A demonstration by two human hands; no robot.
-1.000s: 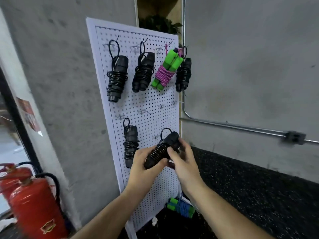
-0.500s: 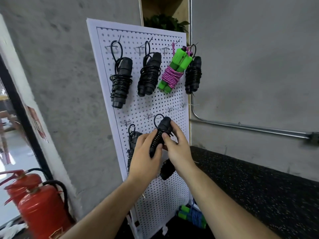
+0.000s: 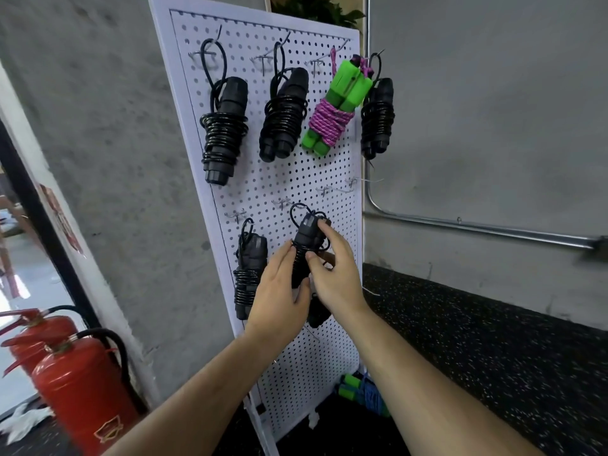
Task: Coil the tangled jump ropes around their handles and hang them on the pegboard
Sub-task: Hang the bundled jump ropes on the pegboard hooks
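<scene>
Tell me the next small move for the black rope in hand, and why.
Probably lift the coiled black rope slightly up and left so its loop slips over the empty hook. The left hand and right hand both grip the bundle in front of the pegboard, and the loop sits just beside that hook, seemingly not yet over it.

White pegboard [image 3: 296,179], black ropes [image 3: 225,126] (one green-pink [image 3: 332,123])

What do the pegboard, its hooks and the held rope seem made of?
Pegboard: probably white-painted sheet metal, matte, evenly perforated. Hooks: thin silvery metal wire. Held jump rope: black handles look plastic; its glossy coils suggest plastic-coated cord.
</scene>
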